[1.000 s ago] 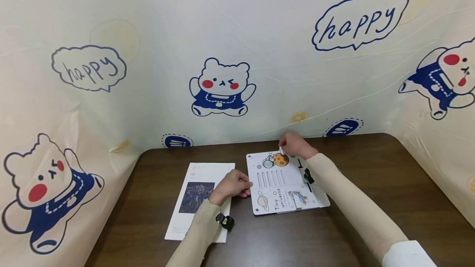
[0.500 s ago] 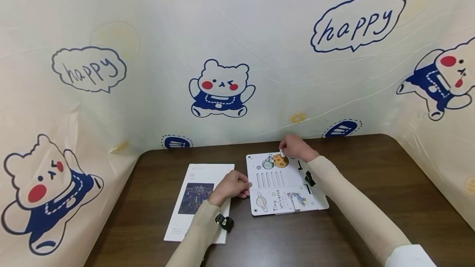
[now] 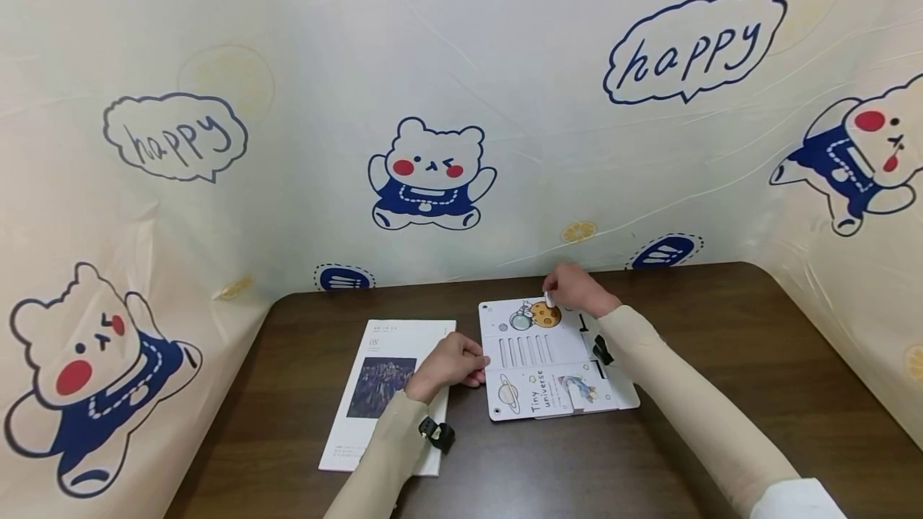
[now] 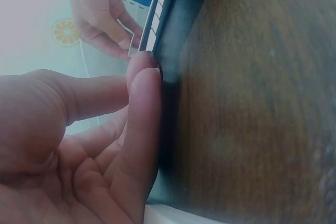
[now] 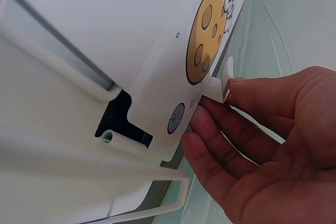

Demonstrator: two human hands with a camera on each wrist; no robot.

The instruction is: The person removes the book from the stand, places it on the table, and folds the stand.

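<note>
A white book stand (image 3: 526, 351) printed with planets and "Tiny universe" lies flat on the table, with slots in its middle. My left hand (image 3: 450, 359) pinches its near left edge between thumb and finger, and the left wrist view shows these fingertips (image 4: 144, 74) meeting at the edge. At the far edge, beside the orange moon print, my right hand (image 3: 574, 287) pinches a small white tab (image 5: 218, 85) of the stand. The right wrist view has the other fingers under the panel's edge, their tips partly hidden. White wire arms (image 5: 58, 59) cross the stand's face there.
Left of the stand lies a white book (image 3: 360, 423) with a dark picture on its cover, partly beneath my left forearm. The brown wooden table (image 3: 692, 319) ends at a printed cloth wall (image 3: 303, 207).
The head view has shifted very slightly. Both hands keep their places at the edges of the book stand, and the small tab stays between my right fingers.
</note>
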